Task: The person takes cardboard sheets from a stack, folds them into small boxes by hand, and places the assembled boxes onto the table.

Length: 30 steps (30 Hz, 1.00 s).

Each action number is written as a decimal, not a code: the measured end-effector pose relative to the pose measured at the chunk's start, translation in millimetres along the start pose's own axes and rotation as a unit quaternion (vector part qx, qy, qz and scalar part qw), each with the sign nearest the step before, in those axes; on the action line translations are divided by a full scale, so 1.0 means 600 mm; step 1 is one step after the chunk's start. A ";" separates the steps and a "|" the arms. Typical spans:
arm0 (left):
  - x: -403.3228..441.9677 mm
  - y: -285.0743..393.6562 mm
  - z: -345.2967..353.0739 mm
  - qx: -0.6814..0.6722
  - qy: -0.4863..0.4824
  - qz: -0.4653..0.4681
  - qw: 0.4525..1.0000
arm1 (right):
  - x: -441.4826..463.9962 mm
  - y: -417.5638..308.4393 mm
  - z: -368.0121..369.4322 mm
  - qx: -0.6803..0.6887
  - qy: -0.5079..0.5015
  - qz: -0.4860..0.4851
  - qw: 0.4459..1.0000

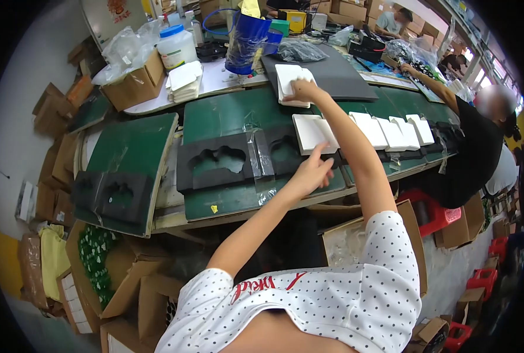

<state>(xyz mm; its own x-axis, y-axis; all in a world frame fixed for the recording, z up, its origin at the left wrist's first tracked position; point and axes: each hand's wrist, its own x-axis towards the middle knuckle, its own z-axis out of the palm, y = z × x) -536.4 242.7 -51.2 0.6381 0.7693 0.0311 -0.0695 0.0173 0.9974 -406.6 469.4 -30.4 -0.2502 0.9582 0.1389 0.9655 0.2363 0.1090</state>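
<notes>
Head view: the right hand (302,91) rests on a stack of white card pieces (285,74) at the back of the green work surface (218,120), fingers curled over it; whether they pinch a sheet I cannot tell. Nearer the person, the left hand (312,174) is loosely spread, gripping nothing visible, its fingertips at the lower edge of a white piece (310,134) on the black foam (215,182). Contact there is unclear. More white pieces (368,130) lie along the foam to the right.

Each piece looks light and thin, probably stiff enough to keep its shape (though a hard squeeze would likely crease it). Its smooth face may slide, and stacked ones could come up together. A free edge or corner seems the best hold, thumb beneath and fingers flat above, away from the middle.
</notes>
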 end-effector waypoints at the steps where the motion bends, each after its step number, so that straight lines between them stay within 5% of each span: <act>1: -0.021 -0.004 -0.013 -0.010 -0.022 0.004 1.000 | 0.010 0.006 -0.004 0.019 -0.040 -0.016 0.999; 2: -0.045 -0.008 -0.026 -0.020 -0.042 0.006 0.999 | 0.020 0.012 -0.006 0.040 -0.080 -0.032 0.995; 5: -0.121 -0.007 -0.058 -0.020 -0.052 -0.016 0.998 | 0.004 0.018 -0.018 0.033 0.007 -0.136 0.990; 8: -0.181 -0.023 -0.075 -0.024 -0.029 -0.035 0.999 | 0.009 0.016 -0.014 0.017 0.000 -0.128 0.992; 12: -0.236 -0.047 -0.095 -0.085 0.039 -0.032 0.995 | -0.028 0.001 -0.030 -0.021 0.227 -0.047 0.972; 13: -0.244 -0.046 -0.098 -0.125 0.073 -0.023 0.989 | -0.054 -0.015 -0.048 0.015 0.357 -0.073 0.931; 16: -0.254 -0.044 -0.113 -0.217 0.141 0.070 0.963 | -0.177 -0.121 -0.113 0.042 0.517 -0.167 0.839; 18: -0.256 -0.018 -0.103 -0.300 0.197 0.163 0.919 | -0.287 -0.206 -0.120 0.084 0.515 -0.247 0.816; 19: -0.262 -0.010 -0.108 -0.311 0.176 0.168 0.919 | -0.337 -0.229 -0.099 0.087 0.412 -0.303 0.855; 20: -0.267 -0.017 -0.113 -0.347 0.168 0.186 0.904 | -0.382 -0.255 -0.099 0.167 0.399 -0.358 0.828; 24: -0.290 -0.037 -0.111 -0.172 0.258 0.083 0.947 | -0.470 -0.329 -0.088 0.387 0.152 -0.402 0.816; 25: -0.299 -0.042 -0.108 -0.152 0.250 0.072 0.953 | -0.483 -0.328 -0.071 0.396 0.112 -0.342 0.844; 28: -0.319 -0.045 -0.096 -0.044 0.231 0.076 0.969 | -0.485 -0.341 -0.038 0.398 0.271 -0.062 0.874; 30: -0.329 -0.047 -0.090 -0.032 0.214 0.070 0.974 | -0.484 -0.336 -0.047 0.310 0.251 -0.020 0.917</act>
<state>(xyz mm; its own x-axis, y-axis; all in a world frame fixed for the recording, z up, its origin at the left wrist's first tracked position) -702.0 124.9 -89.0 0.2423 0.9625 0.1224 -0.1890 -0.0769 0.9790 -530.6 138.7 -65.2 -0.1375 0.7885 0.5995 0.7705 0.4654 -0.4355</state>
